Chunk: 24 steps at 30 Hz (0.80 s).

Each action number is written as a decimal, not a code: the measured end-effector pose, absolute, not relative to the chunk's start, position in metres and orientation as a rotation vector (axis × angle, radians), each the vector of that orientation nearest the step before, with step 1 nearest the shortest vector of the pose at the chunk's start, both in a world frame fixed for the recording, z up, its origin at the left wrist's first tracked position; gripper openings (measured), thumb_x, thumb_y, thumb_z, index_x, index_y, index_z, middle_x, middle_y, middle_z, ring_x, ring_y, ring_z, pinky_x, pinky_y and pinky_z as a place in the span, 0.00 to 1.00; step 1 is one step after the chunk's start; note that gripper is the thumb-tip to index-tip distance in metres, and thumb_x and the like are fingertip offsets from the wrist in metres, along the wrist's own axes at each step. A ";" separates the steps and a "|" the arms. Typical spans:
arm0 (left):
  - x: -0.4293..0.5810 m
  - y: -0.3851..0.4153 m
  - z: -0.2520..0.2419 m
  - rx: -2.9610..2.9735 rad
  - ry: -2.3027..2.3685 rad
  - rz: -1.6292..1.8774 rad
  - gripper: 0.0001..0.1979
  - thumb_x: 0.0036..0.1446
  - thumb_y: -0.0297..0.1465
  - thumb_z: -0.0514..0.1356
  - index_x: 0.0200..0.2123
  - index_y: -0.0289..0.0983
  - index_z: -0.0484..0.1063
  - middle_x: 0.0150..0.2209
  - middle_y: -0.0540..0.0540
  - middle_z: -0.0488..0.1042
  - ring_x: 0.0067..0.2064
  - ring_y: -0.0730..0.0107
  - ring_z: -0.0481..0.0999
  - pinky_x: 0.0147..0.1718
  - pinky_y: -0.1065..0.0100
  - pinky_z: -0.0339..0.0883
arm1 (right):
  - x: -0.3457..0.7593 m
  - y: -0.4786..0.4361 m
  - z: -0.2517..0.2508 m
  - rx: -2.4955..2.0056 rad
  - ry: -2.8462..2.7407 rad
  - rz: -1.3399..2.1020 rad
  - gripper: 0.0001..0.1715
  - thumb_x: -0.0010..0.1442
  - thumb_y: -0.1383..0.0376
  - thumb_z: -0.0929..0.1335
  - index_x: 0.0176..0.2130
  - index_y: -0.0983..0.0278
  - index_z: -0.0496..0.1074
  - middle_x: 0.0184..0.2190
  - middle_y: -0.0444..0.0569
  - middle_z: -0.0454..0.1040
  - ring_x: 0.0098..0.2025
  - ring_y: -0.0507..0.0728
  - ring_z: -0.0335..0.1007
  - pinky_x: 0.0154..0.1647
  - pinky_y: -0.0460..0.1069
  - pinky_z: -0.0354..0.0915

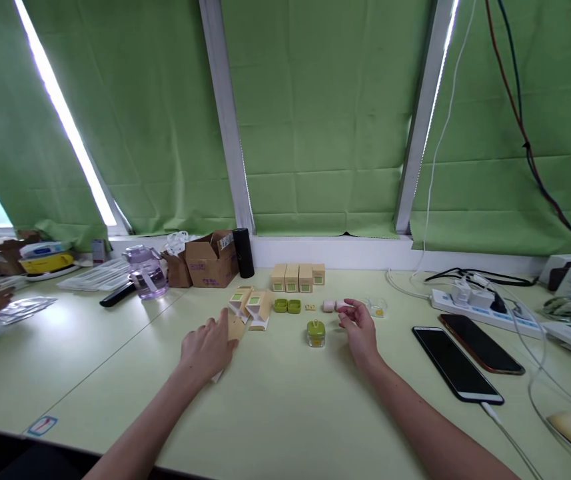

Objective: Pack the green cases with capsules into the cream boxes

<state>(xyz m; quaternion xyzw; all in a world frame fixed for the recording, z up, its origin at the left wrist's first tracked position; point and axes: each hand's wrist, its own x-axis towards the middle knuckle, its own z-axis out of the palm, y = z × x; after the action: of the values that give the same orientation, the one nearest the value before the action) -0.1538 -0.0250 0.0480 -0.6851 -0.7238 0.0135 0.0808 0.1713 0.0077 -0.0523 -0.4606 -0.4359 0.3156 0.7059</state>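
Find the cardboard carton (236, 328) clasped in the left hand (205, 349), likely light and easily creased, best held by its edges. Cannot tell pinch from touch in the right hand (361, 332), at the pink pieces (328, 306) (one partly covered). Mind windowed cartons (260, 305) just beyond; use open tabletop (275, 413) nearer.

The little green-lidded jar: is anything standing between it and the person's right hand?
Nothing visible does: only tabletop shows between the green-lidded jar and the right hand. The pale pink pieces lie farther back than the jar, outside that gap.
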 end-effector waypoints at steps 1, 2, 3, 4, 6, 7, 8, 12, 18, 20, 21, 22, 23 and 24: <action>-0.152 -0.031 0.048 -2.049 -2.151 0.050 0.30 0.65 0.35 0.55 0.67 0.31 0.57 0.50 0.28 0.78 0.50 0.42 0.80 0.43 0.54 0.70 | 0.171 0.008 -0.052 -1.025 -0.971 0.695 0.23 0.56 0.56 0.72 0.51 0.59 0.72 0.41 0.49 0.78 0.43 0.60 0.73 0.44 0.56 0.71; -0.150 -0.037 0.049 -2.051 -2.134 0.055 0.29 0.65 0.33 0.54 0.66 0.31 0.57 0.49 0.28 0.78 0.49 0.43 0.81 0.42 0.55 0.70 | 0.172 0.008 -0.052 -1.027 -0.974 0.688 0.23 0.56 0.56 0.71 0.51 0.59 0.71 0.41 0.49 0.78 0.43 0.60 0.73 0.44 0.56 0.71; -0.147 -0.043 0.051 -2.046 -2.129 0.062 0.28 0.65 0.32 0.54 0.66 0.31 0.57 0.48 0.29 0.79 0.49 0.43 0.81 0.42 0.55 0.70 | 0.172 0.008 -0.052 -1.029 -0.978 0.681 0.23 0.57 0.56 0.71 0.51 0.59 0.71 0.41 0.50 0.78 0.43 0.61 0.73 0.44 0.57 0.71; -0.145 -0.051 0.054 -2.043 -2.116 0.066 0.28 0.65 0.31 0.54 0.66 0.30 0.57 0.48 0.29 0.79 0.48 0.43 0.81 0.41 0.55 0.70 | 0.172 0.008 -0.051 -1.032 -0.980 0.672 0.23 0.57 0.56 0.71 0.51 0.59 0.71 0.40 0.50 0.78 0.43 0.61 0.73 0.44 0.57 0.71; -0.138 -0.065 0.062 -2.047 -2.066 0.068 0.27 0.65 0.30 0.53 0.65 0.30 0.59 0.46 0.31 0.80 0.47 0.43 0.82 0.40 0.55 0.71 | 0.171 0.006 -0.049 -1.039 -0.989 0.648 0.22 0.58 0.56 0.71 0.51 0.59 0.71 0.40 0.49 0.78 0.43 0.61 0.74 0.44 0.57 0.71; -0.134 -0.071 0.067 -2.042 -2.045 0.047 0.26 0.65 0.30 0.53 0.65 0.31 0.59 0.45 0.32 0.81 0.45 0.42 0.82 0.38 0.55 0.71 | 0.170 0.005 -0.047 -1.043 -0.998 0.630 0.21 0.59 0.56 0.70 0.51 0.59 0.71 0.40 0.50 0.78 0.43 0.61 0.74 0.45 0.57 0.71; -0.129 -0.075 0.071 -2.038 -2.020 0.007 0.26 0.66 0.30 0.52 0.66 0.32 0.58 0.44 0.33 0.81 0.43 0.42 0.83 0.36 0.55 0.71 | 0.169 0.003 -0.045 -1.048 -1.012 0.608 0.21 0.59 0.56 0.70 0.51 0.59 0.71 0.40 0.50 0.78 0.43 0.61 0.74 0.45 0.57 0.70; -0.102 -0.077 0.077 -2.079 -1.759 -0.369 0.23 0.69 0.32 0.50 0.66 0.37 0.58 0.49 0.36 0.81 0.37 0.50 0.84 0.31 0.60 0.71 | 0.163 -0.010 -0.033 -1.070 -1.118 0.492 0.20 0.63 0.55 0.68 0.52 0.59 0.71 0.43 0.51 0.79 0.45 0.62 0.75 0.45 0.56 0.68; -0.050 -0.040 0.066 -2.124 -1.142 -0.950 0.20 0.68 0.33 0.56 0.61 0.37 0.61 0.51 0.38 0.81 0.45 0.54 0.84 0.36 0.61 0.75 | 0.150 -0.029 -0.016 -1.031 -1.328 0.428 0.19 0.67 0.52 0.68 0.53 0.58 0.73 0.50 0.52 0.79 0.54 0.63 0.73 0.56 0.60 0.64; -0.033 -0.028 0.062 -2.134 -0.982 -1.024 0.21 0.68 0.33 0.57 0.61 0.37 0.62 0.53 0.36 0.80 0.48 0.53 0.84 0.41 0.59 0.77 | 0.146 -0.032 -0.013 -1.004 -1.355 0.457 0.23 0.65 0.52 0.70 0.56 0.57 0.71 0.52 0.52 0.79 0.56 0.64 0.72 0.58 0.61 0.63; -0.026 -0.022 0.059 -2.143 -0.907 -1.047 0.21 0.68 0.33 0.58 0.61 0.37 0.62 0.54 0.36 0.79 0.50 0.52 0.83 0.46 0.57 0.77 | 0.144 -0.033 -0.012 -0.990 -1.350 0.473 0.25 0.65 0.51 0.70 0.57 0.57 0.69 0.52 0.53 0.79 0.57 0.64 0.72 0.59 0.61 0.63; -0.019 -0.018 0.056 -2.156 -0.848 -1.071 0.21 0.68 0.32 0.57 0.62 0.37 0.62 0.55 0.35 0.79 0.52 0.52 0.82 0.51 0.55 0.76 | 0.142 -0.033 -0.012 -0.976 -1.338 0.486 0.25 0.65 0.51 0.70 0.57 0.58 0.69 0.53 0.53 0.78 0.57 0.64 0.72 0.59 0.61 0.64; -0.014 -0.014 0.052 -2.174 -0.806 -1.093 0.21 0.67 0.31 0.57 0.62 0.37 0.62 0.56 0.35 0.78 0.53 0.51 0.82 0.54 0.52 0.74 | 0.140 -0.033 -0.012 -0.964 -1.327 0.501 0.25 0.64 0.51 0.70 0.56 0.58 0.69 0.52 0.54 0.78 0.56 0.64 0.73 0.59 0.61 0.65; -0.009 -0.012 0.048 -2.207 -0.762 -1.099 0.22 0.67 0.29 0.56 0.63 0.37 0.62 0.58 0.34 0.77 0.55 0.51 0.81 0.57 0.50 0.73 | 0.139 -0.033 -0.011 -0.955 -1.312 0.513 0.24 0.64 0.51 0.70 0.55 0.59 0.69 0.52 0.54 0.78 0.56 0.64 0.73 0.58 0.60 0.66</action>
<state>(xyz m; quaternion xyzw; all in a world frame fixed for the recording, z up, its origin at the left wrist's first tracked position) -0.0091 -0.0116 0.0478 -0.8218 -0.2836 -0.4091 0.2770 0.1387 -0.0332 -0.0115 -0.4219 -0.5795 0.2268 0.6594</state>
